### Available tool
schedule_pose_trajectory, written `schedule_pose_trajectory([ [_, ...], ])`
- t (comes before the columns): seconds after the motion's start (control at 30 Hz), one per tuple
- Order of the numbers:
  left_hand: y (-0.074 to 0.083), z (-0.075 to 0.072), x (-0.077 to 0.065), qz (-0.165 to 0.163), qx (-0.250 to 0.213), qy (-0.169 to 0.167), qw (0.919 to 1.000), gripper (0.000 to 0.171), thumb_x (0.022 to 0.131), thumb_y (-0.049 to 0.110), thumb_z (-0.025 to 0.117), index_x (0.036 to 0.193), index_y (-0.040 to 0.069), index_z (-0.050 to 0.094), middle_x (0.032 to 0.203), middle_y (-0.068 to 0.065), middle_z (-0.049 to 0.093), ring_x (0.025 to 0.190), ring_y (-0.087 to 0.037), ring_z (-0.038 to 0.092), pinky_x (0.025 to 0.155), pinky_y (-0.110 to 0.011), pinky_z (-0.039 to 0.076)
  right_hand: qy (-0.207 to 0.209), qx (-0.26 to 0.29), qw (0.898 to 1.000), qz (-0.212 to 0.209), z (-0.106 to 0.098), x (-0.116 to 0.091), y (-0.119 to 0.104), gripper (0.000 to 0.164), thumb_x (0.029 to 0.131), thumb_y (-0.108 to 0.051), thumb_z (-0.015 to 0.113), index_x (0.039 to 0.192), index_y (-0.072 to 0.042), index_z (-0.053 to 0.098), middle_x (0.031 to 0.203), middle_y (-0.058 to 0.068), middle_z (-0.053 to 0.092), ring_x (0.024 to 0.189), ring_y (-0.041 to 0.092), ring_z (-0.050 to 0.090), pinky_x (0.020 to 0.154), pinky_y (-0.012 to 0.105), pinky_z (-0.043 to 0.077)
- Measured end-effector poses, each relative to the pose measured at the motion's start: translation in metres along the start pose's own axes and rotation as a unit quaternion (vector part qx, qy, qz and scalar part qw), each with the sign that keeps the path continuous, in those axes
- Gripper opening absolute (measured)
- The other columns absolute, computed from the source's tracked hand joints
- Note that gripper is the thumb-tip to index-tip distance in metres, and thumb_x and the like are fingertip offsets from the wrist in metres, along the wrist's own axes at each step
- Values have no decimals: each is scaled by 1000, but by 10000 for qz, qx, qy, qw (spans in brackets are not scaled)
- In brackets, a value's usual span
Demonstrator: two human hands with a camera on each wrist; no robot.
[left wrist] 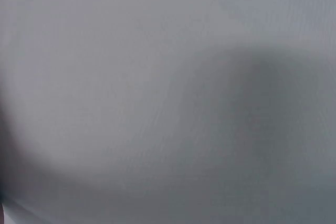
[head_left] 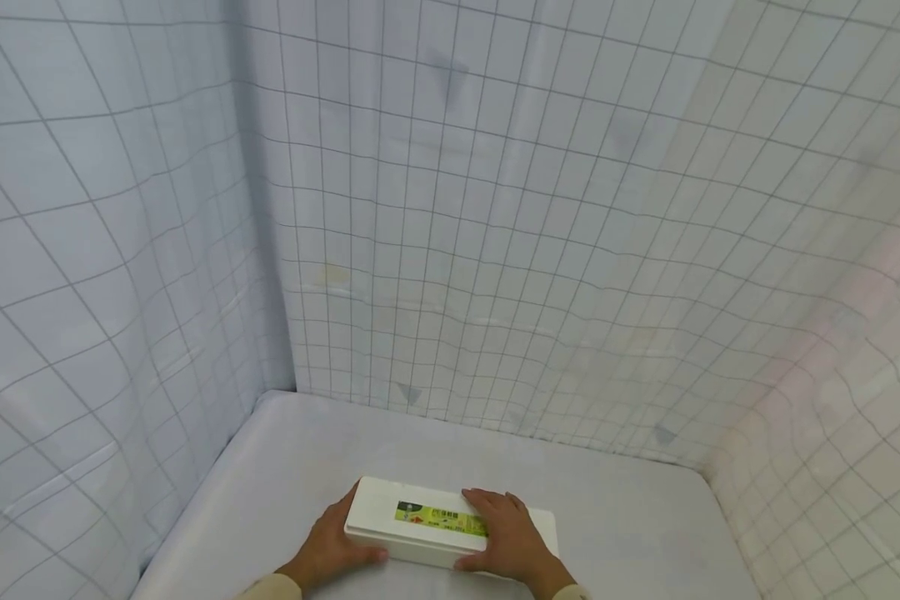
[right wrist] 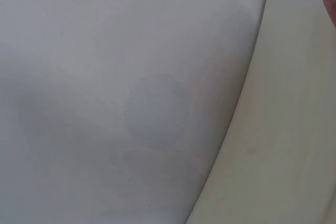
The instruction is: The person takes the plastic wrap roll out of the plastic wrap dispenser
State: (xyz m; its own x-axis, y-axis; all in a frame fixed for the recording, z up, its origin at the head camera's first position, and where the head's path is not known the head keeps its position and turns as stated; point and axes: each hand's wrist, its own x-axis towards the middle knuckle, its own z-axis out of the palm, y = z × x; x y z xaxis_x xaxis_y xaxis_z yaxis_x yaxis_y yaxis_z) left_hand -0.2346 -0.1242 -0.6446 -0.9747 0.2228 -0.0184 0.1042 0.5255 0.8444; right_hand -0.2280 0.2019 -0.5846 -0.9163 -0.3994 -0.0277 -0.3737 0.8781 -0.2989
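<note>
A long white lidded box [head_left: 390,546] with a yellow-green printed label [head_left: 431,515] lies on the white-covered surface, near the bottom of the head view. My left hand [head_left: 333,537] grips its left end, thumb along the near side and fingers round the end. Across the lid, right of centre, lies my right hand [head_left: 512,537]; its fingers reach the far edge and its thumb is on the near side, covering part of the label. In the right wrist view the pale side of the box [right wrist: 273,108] fills the right, with one fingertip [right wrist: 329,1] at the upper corner.
White cloth [head_left: 630,517] covers the surface under the box. Grid-patterned white curtains [head_left: 465,250] stand behind and on both sides, with the left curtain [head_left: 105,317] close along the surface's edge. The left wrist view holds mostly shadowed white cloth [left wrist: 105,77].
</note>
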Motion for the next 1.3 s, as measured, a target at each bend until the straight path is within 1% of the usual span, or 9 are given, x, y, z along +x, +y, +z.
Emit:
schedule_pose_trajectory([
  [0.13,-1,5,2,57,-144,235,9996,112,61,55,95,154,24,40,139,4,65,129,-23,59,108,-51,47,63,-476,9988,-20,5,1,-2,107,66,-67,86,156,-29,41,151,-3,53,137,24,50,115,58,38],
  [0.2,-1,7,2,69,-131,324,9994,109,59,57,95,150,26,44,138,6,66,129,-23,60,108,-52,48,41,-653,9978,46,8,2,-3,105,67,-63,87,156,-30,41,150,-3,54,136,23,51,114,56,39],
  [0.3,1,9,1,-6,-1,387,9992,107,58,62,93,148,27,47,138,6,66,130,-25,60,108,-56,48,9,-695,9974,174,8,1,-6,101,67,-57,89,154,-30,43,147,-4,56,134,24,52,113,56,40],
  [0.37,-4,12,-1,-62,100,442,9990,106,56,66,92,146,29,49,137,8,66,129,-25,61,106,-57,49,-51,-719,9972,212,10,-1,-9,99,67,-54,89,152,-30,44,146,-3,56,132,25,53,112,56,40],
  [0.5,-12,15,-3,-83,271,594,9978,108,55,71,89,147,32,48,137,7,66,129,-27,59,107,-59,47,-84,-723,9971,200,12,-1,-12,95,67,-49,88,150,-27,46,144,-1,56,129,28,53,111,58,40],
  [0.63,-11,15,-1,-82,381,701,9968,114,56,73,88,152,29,44,143,1,63,132,-32,55,109,-64,43,-118,-747,9970,176,11,4,-10,94,67,-44,87,149,-24,45,145,2,56,129,30,53,112,60,38],
  [1.0,-12,11,9,24,462,756,9961,110,52,78,85,145,34,48,138,8,65,130,-28,57,109,-62,43,-278,-944,9950,175,-5,11,-25,97,65,-39,89,148,-16,44,143,11,56,132,37,53,114,62,39],
  [1.13,-11,11,7,64,416,808,9958,109,53,75,87,146,34,48,138,7,66,130,-28,58,109,-61,44,-333,-1106,9930,247,-6,11,-30,98,65,-39,90,147,-16,43,143,14,56,133,39,52,115,63,38],
  [1.3,-7,13,0,-124,347,810,9960,112,52,73,90,147,32,48,138,5,66,130,-28,57,110,-60,44,-561,-1196,9907,327,-3,11,-31,99,64,-39,89,148,-14,42,144,16,55,134,41,51,116,65,36],
])
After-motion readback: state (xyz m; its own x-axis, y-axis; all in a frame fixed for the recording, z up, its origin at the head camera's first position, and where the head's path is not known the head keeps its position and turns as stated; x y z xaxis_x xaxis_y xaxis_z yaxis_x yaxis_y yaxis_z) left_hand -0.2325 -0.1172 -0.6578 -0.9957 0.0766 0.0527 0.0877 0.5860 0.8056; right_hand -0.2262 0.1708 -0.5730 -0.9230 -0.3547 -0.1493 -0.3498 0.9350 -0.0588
